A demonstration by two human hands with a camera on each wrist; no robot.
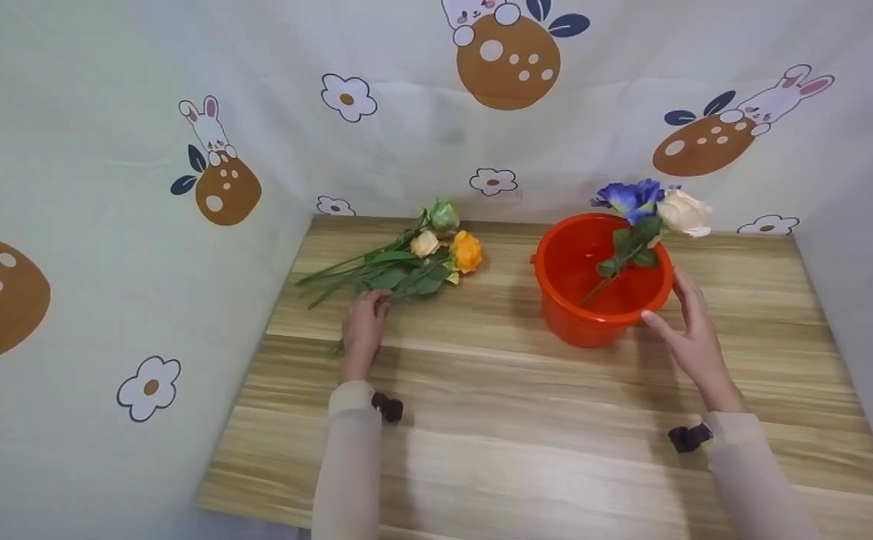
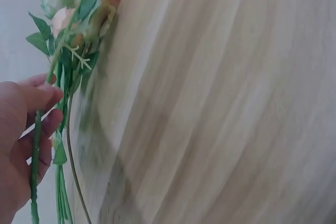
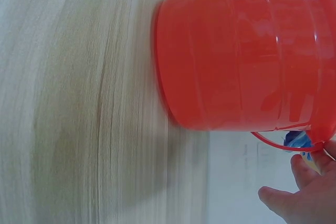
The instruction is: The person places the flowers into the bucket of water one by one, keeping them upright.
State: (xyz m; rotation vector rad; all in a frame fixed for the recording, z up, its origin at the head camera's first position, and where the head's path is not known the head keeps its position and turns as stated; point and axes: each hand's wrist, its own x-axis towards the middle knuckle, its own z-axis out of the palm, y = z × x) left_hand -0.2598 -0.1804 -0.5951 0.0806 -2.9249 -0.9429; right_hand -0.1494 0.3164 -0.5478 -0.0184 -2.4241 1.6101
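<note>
My left hand (image 1: 365,326) pinches the green stem (image 2: 35,177) of an artificial flower between thumb and fingers, low over the left of the table. That stem runs up toward an orange flower (image 1: 467,252). Beside it lie a peach rose (image 1: 425,244) and a green flower (image 1: 444,215), their stems pointing left. On the right stands a red bucket (image 1: 590,326), upright. A blue-violet flower (image 1: 629,199) and a cream rose (image 1: 684,213) lean out over its far right rim. My right hand (image 1: 695,337) touches the bucket's right side at the rim, fingers fairly straight, near the handle (image 3: 278,144).
The wood-grain table (image 1: 481,420) meets a pale curtain (image 1: 399,150) with printed rabbits and flowers at its back and sides. Small black devices are strapped at the left wrist (image 1: 388,406) and the right wrist (image 1: 690,437).
</note>
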